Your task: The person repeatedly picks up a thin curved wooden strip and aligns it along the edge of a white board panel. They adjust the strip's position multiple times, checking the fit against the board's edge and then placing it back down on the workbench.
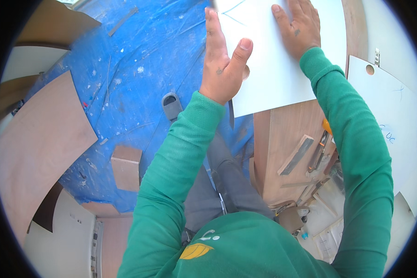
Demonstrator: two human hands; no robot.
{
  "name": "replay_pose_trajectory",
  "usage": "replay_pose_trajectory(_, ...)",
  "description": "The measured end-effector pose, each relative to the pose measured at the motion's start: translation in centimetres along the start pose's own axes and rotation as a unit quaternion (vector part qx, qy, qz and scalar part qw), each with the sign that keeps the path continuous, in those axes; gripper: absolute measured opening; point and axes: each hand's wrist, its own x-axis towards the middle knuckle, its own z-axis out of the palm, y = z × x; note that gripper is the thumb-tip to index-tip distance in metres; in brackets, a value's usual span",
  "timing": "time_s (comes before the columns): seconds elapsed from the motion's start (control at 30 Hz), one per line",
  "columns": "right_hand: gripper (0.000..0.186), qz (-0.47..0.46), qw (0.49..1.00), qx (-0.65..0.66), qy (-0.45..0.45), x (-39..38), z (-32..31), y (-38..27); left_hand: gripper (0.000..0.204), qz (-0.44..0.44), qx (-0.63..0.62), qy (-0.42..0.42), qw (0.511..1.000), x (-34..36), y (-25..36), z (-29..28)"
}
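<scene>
A white board (278, 69) with blue pen marks near its far end lies on a wooden surface, its near left corner sticking out past the wood. My left hand (224, 65) is at the board's left edge, fingers stretched forward and thumb raised. A small round brownish patch shows beside that thumb; I cannot tell what it is. My right hand (301, 28) rests flat on the board's face, with the fingers spread and pointing away from me. Neither hand is closed around anything.
Blue sheeting (125, 69) covers the floor, with a small wooden block (126, 167) on it. A curved brown panel (46, 139) leans at left. Another white panel (380, 102) with a hole stands at right. Hand tools (319, 155) and wood strips (295, 155) lie on the wooden surface.
</scene>
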Motion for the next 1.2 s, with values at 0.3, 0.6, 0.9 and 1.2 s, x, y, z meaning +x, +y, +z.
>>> replay_pose_trajectory(0.3, 0.061, -0.06, 0.993, 0.003, 0.1, -0.5, 3.1, 2.2, 0.104, -0.003, 0.06, 0.017, 0.998, 5.4, 0.1, -0.7)
replay_pose_trajectory(0.6, 0.061, -0.039, 0.997, -0.021, 0.062, -0.4, 2.2, 1.7, 0.105, -0.025, 0.041, 0.027, 0.998, 11.7, 0.4, -1.7)
replay_pose_trajectory(0.9, 0.062, -0.029, 0.998, -0.034, 0.041, -0.4, 1.9, 1.4, 0.097, -0.017, 0.112, 0.101, 0.988, 19.7, 0.0, -2.6)
replay_pose_trajectory(1.2, 0.062, -0.016, 0.999, -0.032, 0.029, -0.6, 1.7, 1.5, 0.078, -0.116, -0.023, 0.048, 0.992, 28.0, 0.4, -4.2)
